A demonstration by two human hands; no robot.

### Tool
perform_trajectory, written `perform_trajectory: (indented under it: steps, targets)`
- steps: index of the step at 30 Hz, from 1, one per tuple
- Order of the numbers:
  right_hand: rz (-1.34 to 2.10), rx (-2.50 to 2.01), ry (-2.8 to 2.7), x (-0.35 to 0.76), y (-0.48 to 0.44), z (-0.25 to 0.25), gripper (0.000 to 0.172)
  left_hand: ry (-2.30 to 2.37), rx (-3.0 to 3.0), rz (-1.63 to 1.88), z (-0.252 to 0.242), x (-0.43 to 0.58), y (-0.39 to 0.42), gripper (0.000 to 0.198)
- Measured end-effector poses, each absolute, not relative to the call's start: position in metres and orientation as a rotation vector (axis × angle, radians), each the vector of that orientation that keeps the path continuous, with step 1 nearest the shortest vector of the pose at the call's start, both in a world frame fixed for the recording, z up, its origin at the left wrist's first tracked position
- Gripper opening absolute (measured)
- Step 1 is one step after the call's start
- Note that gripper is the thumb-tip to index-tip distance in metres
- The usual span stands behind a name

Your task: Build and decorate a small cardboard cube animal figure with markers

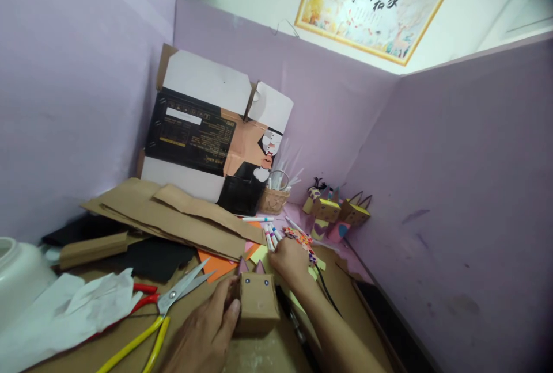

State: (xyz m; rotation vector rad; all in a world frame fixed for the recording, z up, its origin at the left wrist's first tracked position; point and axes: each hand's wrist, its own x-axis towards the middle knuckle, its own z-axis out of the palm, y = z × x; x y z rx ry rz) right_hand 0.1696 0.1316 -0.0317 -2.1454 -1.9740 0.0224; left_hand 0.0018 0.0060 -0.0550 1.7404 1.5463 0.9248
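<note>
A small brown cardboard box with two eyes and two pink pointed ears stands near the front. My left hand grips its left side, thumb on the front edge. Beyond the box, my right hand is closed among several white markers; what its fingers hold, if anything, is hidden. Beside that hand lies a colourful patterned item. Orange paper and yellow scraps lie behind the box.
Scissors with red handles and a yellow-handled tool lie at left. Cardboard sheets, an upright flattened carton and a straw-filled basket stand behind. Small box figures sit at back right. A black cable runs right.
</note>
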Motion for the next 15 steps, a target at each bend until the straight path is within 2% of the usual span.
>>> perform_trajectory:
  steps: [5, 8, 9, 11, 13, 15]
  targets:
    - [0.208, -2.052, -1.925, 0.186, 0.111, -0.005, 0.025, 1.584, 1.638, 1.050, -0.052, -0.001, 0.006, 0.046]
    - [0.399, -1.904, -1.975, 0.199, 0.075, 0.006, 0.025, 1.577, 1.520, 1.160, -0.038, -0.008, 0.010, 0.049]
    - [0.503, -1.838, -1.998, 0.204, 0.061, 0.007, 0.023, 1.533, 1.498, 1.196, -0.032, -0.011, 0.010, 0.052]
    - [0.943, -1.566, -2.000, 0.214, 0.031, 0.004, 0.018, 1.352, 1.522, 1.215, -0.021, -0.016, 0.010, 0.053]
    - [1.124, -1.474, -1.964, 0.224, 0.005, -0.004, 0.017, 1.156, 1.656, 1.131, -0.012, -0.019, 0.005, 0.043]
    - [1.244, -1.426, -1.933, 0.234, -0.015, -0.013, 0.026, 1.047, 1.888, 1.039, -0.008, -0.017, -0.002, 0.030]
